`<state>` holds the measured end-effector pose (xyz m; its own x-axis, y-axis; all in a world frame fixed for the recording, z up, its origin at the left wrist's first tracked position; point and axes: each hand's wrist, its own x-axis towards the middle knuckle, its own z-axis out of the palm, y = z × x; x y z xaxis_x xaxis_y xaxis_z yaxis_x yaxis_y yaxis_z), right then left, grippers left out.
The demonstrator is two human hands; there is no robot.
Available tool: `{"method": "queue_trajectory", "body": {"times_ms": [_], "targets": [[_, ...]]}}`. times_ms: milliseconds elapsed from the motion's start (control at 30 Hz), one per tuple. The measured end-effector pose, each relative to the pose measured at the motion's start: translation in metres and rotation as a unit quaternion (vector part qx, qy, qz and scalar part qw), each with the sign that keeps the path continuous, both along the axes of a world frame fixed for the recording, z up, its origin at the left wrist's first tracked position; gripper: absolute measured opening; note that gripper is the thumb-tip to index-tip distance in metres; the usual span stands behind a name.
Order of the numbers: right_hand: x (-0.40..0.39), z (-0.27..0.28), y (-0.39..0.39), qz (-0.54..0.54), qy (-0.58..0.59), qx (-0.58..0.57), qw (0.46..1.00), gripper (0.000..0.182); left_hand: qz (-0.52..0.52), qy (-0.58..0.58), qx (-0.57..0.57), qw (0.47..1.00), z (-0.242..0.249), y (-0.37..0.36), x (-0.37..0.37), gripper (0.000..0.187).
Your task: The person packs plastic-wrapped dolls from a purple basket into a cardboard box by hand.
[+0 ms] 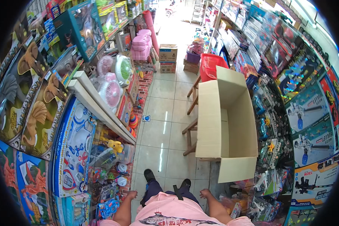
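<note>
Both arms hang low beside the pink shirt at the bottom of the view. My left hand [132, 194] is near my left thigh, its fingers curled and too small to make out. On the other side, my right hand [205, 193] hangs a little away from the body, below the cardboard box; its fingers are bent and no object shows in it. The large open cardboard box [209, 124] rests on wooden stools [191, 136], its flaps spread and its visible inside bare. Neither hand touches the box.
Shelves of boxed toys [73, 150] line the left, and more toy boxes [310, 113] line the right. A tiled aisle [160, 113] runs forward to stacked cartons [168, 52]. Beyond the box stands a red basket [211, 62]. A small blue item [146, 118] lies on the floor.
</note>
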<state>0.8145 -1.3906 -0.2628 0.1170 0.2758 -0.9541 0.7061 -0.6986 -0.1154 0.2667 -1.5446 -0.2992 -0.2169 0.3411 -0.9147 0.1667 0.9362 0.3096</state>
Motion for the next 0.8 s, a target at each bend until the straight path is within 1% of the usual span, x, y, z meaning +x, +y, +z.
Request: {"method": "queue_trajectory", "body": {"times_ms": [33, 67, 100, 133, 167, 200, 233, 267, 300, 333, 367, 433, 467, 567, 600, 633, 667, 733, 767, 800], "targets": [[-0.016, -0.002, 0.009, -0.034, 0.001, 0.008, 0.999, 0.038, 0.017, -0.002, 0.019, 1.000, 0.017, 0.015, -0.006, 0.051], [-0.032, -0.003, 0.019, -0.031, -0.001, 0.012, 0.999, 0.038, 0.034, -0.003, 0.038, 0.999, 0.025, 0.031, -0.013, 0.047], [-0.050, -0.003, 0.033, -0.016, 0.004, 0.040, 0.999, 0.037, 0.037, -0.005, 0.041, 0.998, 0.028, 0.045, -0.019, 0.047], [-0.069, 0.001, 0.046, -0.002, 0.010, 0.067, 0.998, 0.037, 0.048, -0.009, 0.061, 0.997, 0.025, 0.055, -0.028, 0.045], [-0.089, 0.004, 0.060, 0.000, 0.010, 0.069, 0.998, 0.037, 0.058, -0.011, 0.082, 0.995, 0.024, 0.065, -0.037, 0.043], [-0.112, 0.012, 0.077, 0.010, 0.020, 0.111, 0.994, 0.036, 0.071, -0.028, 0.088, 0.993, 0.024, 0.074, -0.048, 0.041], [-0.127, 0.014, 0.085, 0.020, 0.028, 0.151, 0.988, 0.035, 0.071, -0.027, 0.089, 0.993, 0.015, 0.078, -0.059, 0.041], [-0.142, 0.016, 0.092, 0.019, 0.028, 0.151, 0.988, 0.035, 0.071, -0.029, 0.118, 0.990, 0.006, 0.083, -0.067, 0.039], [-0.154, 0.008, 0.102, 0.016, 0.033, 0.193, 0.981, 0.034, 0.072, -0.031, 0.147, 0.986, 0.001, 0.087, -0.075, 0.037], [-0.166, 0.002, 0.111, 0.013, 0.038, 0.233, 0.972, 0.033, 0.064, -0.018, 0.159, 0.985, 0.008, 0.093, -0.082, 0.033], [-0.175, -0.003, 0.115, 0.012, 0.038, 0.233, 0.972, 0.033, 0.063, -0.018, 0.159, 0.985, 0.015, 0.099, -0.088, 0.033], [-0.189, -0.012, 0.123, 0.054, 0.020, 0.315, 0.948, 0.031, 0.070, -0.017, 0.155, 0.985, 0.012, 0.110, -0.100, 0.030], [-0.193, -0.016, 0.127, 0.053, 0.020, 0.314, 0.948, 0.031, 0.069, -0.017, 0.155, 0.985, 0.010, 0.114, -0.105, 0.030], [-0.196, -0.020, 0.129, 0.051, 0.021, 0.291, 0.955, 0.032, 0.066, -0.007, 0.139, 0.988, 0.011, 0.127, -0.117, 0.034], [-0.199, 0.002, 0.128, 0.046, 0.014, 0.224, 0.974, 0.034, 0.075, -0.012, 0.134, 0.988, 0.009, 0.131, -0.118, 0.034], [-0.200, 0.008, 0.130, 0.041, 0.007, 0.155, 0.987, 0.035, 0.084, -0.016, 0.129, 0.988, 0.009, 0.137, -0.120, 0.034], [-0.203, 0.011, 0.133, 0.040, 0.007, 0.154, 0.987, 0.035, 0.072, -0.021, 0.129, 0.989, 0.008, 0.143, -0.122, 0.035], [-0.197, 0.005, 0.130, -0.005, -0.013, 0.013, 1.000, 0.038, 0.061, -0.014, 0.120, 0.991, 0.003, 0.159, -0.122, 0.035], [-0.196, 0.002, 0.131, -0.007, -0.012, 0.011, 1.000, 0.038, 0.051, -0.005, 0.112, 0.992, -0.001, 0.168, -0.124, 0.035], [-0.195, 0.001, 0.135, 0.005, -0.019, -0.016, 1.000, 0.039, -0.006, 0.035, 0.128, 0.991, -0.002, 0.180, -0.126, 0.037]]}}
